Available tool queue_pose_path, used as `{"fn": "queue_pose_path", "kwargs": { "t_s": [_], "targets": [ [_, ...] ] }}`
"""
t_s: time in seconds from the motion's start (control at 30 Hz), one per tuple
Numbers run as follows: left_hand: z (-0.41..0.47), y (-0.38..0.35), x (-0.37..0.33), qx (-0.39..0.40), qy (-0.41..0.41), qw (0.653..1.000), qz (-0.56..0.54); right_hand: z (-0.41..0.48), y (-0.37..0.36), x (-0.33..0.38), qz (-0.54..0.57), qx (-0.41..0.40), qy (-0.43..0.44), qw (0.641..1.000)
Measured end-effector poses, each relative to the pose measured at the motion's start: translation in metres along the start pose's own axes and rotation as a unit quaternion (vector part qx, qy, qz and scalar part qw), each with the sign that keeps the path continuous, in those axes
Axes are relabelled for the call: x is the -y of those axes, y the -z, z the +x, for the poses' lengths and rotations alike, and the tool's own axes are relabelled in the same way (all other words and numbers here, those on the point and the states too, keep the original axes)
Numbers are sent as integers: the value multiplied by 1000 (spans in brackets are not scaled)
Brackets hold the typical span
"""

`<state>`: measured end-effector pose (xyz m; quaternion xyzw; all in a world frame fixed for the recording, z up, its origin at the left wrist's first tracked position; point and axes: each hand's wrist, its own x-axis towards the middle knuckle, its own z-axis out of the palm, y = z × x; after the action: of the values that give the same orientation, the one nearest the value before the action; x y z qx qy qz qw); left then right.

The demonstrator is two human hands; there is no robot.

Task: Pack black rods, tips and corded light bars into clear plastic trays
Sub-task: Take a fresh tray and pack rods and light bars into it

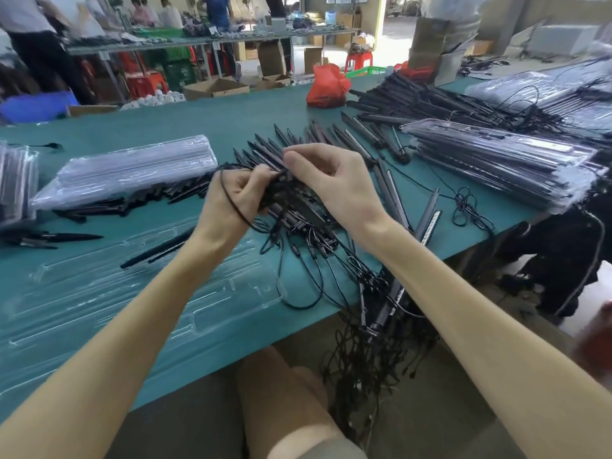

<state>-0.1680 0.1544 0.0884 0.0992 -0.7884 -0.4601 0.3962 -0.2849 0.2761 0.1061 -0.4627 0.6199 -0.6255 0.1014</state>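
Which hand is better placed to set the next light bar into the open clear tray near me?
Left, probably. The left hand grips the cord and sits on the same side as the clear tray; the right hand pinches the light bar farther from it.

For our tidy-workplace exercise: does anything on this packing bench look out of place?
Yes. Tangled black cords spill over the table's near edge, and some light bars hang off it with them.
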Motion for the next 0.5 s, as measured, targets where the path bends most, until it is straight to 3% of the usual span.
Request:
{"fn": "queue_pose_path", "kwargs": {
  "t_s": [0.1,0.2,0.33,0.5],
  "targets": [
    [10,18,-1,-73,8,997,11,-16,16,-13,-101,3,-20,995],
    [17,30,-7,-122,-6,993,0,-34,34,-28,-203,110,-70,970],
    [20,30,-4,-141,-7,990,15,-46,56,-35,-206,223,-88,949],
    [15,26,1,-124,-5,992,24,-39,66,-26,-193,161,-66,966]
  ]
}}
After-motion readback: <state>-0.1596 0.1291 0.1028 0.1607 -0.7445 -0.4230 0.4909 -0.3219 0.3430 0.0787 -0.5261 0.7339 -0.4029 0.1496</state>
